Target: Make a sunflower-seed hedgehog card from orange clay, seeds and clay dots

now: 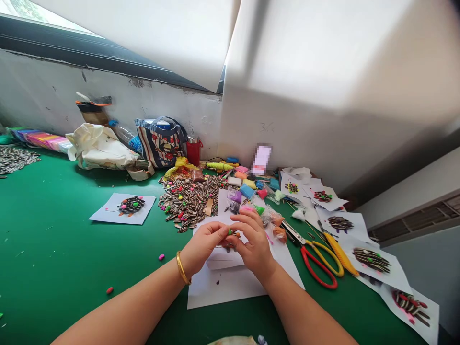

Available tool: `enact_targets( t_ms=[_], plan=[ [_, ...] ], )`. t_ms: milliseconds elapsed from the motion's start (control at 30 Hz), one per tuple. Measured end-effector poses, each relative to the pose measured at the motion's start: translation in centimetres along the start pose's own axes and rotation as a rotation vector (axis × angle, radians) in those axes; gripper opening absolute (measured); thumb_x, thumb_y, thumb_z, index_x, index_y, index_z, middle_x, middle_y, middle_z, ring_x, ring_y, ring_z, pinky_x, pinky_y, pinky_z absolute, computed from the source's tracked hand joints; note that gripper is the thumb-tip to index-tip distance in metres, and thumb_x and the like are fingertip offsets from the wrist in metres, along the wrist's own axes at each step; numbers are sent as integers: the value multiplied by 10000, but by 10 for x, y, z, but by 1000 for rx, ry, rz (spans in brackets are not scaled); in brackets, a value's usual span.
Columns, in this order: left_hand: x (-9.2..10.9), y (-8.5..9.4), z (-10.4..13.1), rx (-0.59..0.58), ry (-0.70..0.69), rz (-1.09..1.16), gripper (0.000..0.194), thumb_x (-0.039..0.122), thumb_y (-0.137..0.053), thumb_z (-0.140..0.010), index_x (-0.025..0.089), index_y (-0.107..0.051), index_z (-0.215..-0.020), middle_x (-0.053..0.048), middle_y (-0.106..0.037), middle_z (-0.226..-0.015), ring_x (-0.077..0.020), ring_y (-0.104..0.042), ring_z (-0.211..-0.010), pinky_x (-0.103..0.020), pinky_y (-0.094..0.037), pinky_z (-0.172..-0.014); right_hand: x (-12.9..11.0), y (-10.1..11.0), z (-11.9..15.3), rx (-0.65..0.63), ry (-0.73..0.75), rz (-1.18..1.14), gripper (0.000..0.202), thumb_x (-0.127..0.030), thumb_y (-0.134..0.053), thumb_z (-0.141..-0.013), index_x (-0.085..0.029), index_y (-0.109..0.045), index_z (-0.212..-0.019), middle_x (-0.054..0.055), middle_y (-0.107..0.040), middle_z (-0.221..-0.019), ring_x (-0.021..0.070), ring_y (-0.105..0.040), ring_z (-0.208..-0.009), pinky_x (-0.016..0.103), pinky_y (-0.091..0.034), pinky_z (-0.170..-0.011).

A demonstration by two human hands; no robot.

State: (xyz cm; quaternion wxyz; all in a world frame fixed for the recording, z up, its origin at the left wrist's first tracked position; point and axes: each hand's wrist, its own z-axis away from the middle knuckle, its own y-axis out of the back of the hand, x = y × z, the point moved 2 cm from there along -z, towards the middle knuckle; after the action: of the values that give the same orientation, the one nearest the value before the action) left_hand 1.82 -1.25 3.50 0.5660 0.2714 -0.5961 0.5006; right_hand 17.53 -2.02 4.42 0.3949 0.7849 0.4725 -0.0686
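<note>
My left hand (204, 243), with a gold bangle (182, 268) on its wrist, pinches a small green clay ball (230, 232) between thumb and fingers. Close beside it, my right hand (254, 242) curves over the same spot, its fingers spread and its thumb apart from them. Between both hands lies a small figure of striped sunflower seeds (227, 247), mostly hidden, with a bit of orange clay on it. It rests on a small white card (224, 263) above a larger white sheet (230, 297).
Loose sunflower seeds (190, 196) and bagged coloured clay (247, 190) lie beyond my hands. Scissors (319, 263) and a yellow cutter (339, 254) lie right. Finished seed cards (372, 258) line the right edge; another card (100, 211) is left. Bags (104, 151) stand against the wall.
</note>
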Motion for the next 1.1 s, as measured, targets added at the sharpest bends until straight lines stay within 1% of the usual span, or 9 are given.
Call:
enact_targets(
  t_ms=[133, 267, 367, 500, 633, 833, 933, 1033, 1100],
  plan=[
    [2, -1, 0, 11, -34, -32, 352, 480, -634, -820, 130, -673, -811, -55, -663, -742, -156, -599, -692, -289, -483, -688, -2, 1, -1, -19, 7, 8, 165, -298, -580, -894, -269, -672, -1027, 44, -652, -1151, 259, -480, -1221, 506, -344, -1068],
    [2, -2, 1, -15, -21, 49, 371, 508, -614, -825, 143, -678, -816, -69, -676, -800, -174, -618, -744, -320, -498, -754, -3, 4, -3, -3, -9, -3, 141, -256, -579, -889, -266, -680, -986, 46, -662, -1127, 253, -496, -1206, 499, -370, -1052],
    [2, 0, 1, 40, -16, 42, 412, 540, -582, -833, 146, -693, -877, -90, -686, -863, -198, -632, -816, -340, -498, -795, 2, 12, -7, 35, -44, -33, 134, -251, -592, -884, -261, -682, -983, 56, -664, -1102, 245, -537, -1146, 470, -415, -1015],
    [3, 7, -2, 144, -56, -5, 424, 543, -593, -821, 142, -703, -900, -93, -677, -887, -203, -627, -850, -350, -489, -837, 16, 23, -10, 62, -183, -71, 134, -277, -594, -885, -233, -680, -977, 66, -662, -1001, 219, -600, -989, 387, -496, -883],
    [2, 15, -7, 232, -74, -28, 414, 542, -618, -798, 142, -696, -875, -89, -665, -884, -196, -612, -847, -342, -487, -821, 28, 25, -3, -65, -308, -106, 152, -291, -587, -878, -220, -674, -980, 53, -674, -932, 193, -619, -866, 326, -521, -768],
    [-3, 20, -13, 302, -48, 16, 397, 530, -657, -755, 143, -694, -836, -67, -651, -833, -175, -602, -806, -322, -481, -788, 36, 20, 12, -223, -404, -49, 169, -260, -576, -856, -217, -683, -980, 51, -698, -961, 195, -632, -882, 322, -514, -770],
    [-5, 22, -14, 315, -30, 66, 395, 529, -673, -734, 144, -692, -822, -65, -651, -824, -170, -601, -800, -316, -482, -780, 40, 20, 14, -343, -465, -2, 156, -238, -568, -842, -224, -691, -937, 31, -706, -930, 188, -636, -849, 307, -499, -728],
    [-7, 25, -16, 338, -17, 122, 379, 510, -697, -711, 145, -688, -812, -62, -649, -815, -162, -599, -779, -304, -485, -759, 42, 20, 14, -470, -488, 26, 165, -223, -559, -830, -238, -704, -909, 14, -711, -904, 181, -637, -822, 290, -480, -691],
    [-8, 27, -17, 358, -5, 151, 368, 498, -709, -701, 147, -686, -807, -57, -646, -807, -153, -597, -761, -295, -487, -746, 42, 21, 14, -516, -482, 44, 182, -211, -557, -821, -241, -714, -908, 16, -714, -908, 184, -637, -833, 290, -477, -705]
  ],
)
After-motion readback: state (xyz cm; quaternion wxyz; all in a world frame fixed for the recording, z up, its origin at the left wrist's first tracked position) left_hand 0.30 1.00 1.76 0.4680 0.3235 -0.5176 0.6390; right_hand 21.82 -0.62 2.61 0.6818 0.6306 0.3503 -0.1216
